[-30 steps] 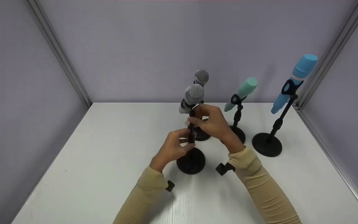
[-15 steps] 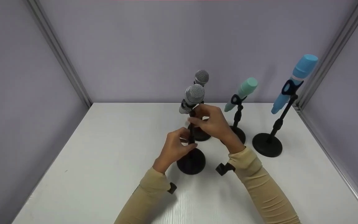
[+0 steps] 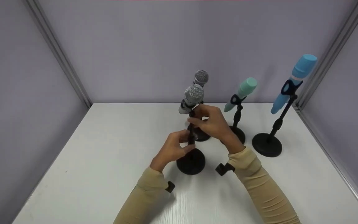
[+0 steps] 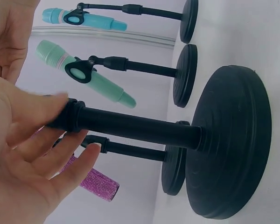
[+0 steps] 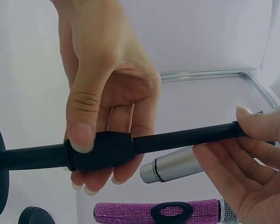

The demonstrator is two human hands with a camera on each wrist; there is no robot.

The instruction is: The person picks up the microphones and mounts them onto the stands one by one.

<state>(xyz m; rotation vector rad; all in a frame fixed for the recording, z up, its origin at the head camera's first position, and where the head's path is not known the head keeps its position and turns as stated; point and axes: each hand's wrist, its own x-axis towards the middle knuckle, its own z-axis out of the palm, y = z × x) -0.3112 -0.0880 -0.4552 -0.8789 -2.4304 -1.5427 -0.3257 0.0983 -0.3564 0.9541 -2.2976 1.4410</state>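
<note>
A silver microphone (image 3: 194, 94) sits tilted in the clip of the nearest black microphone stand (image 3: 191, 163). My left hand (image 3: 170, 149) grips the stand's thick collar (image 5: 113, 151), thumb on one side and fingers on the other, as the right wrist view shows. Higher up, just below the clip, my right hand (image 3: 213, 123) pinches the thin upper pole (image 5: 186, 140) between thumb and fingers. The round base (image 4: 228, 144) of this stand rests on the white table. Part of the collar is hidden by the left hand in the left wrist view.
Directly behind stands a purple glittery microphone (image 5: 130, 213) on its own stand. To the right are a mint green microphone (image 3: 245, 88) and, farther over, a blue microphone (image 3: 301, 68), both on black stands. Grey panels (image 3: 135, 49) enclose the white table (image 3: 104, 149).
The left hand's thumb and fingers have shifted slightly around the collar, and its wrist has swung a little to the left since half a second ago. The right hand stays in place.
</note>
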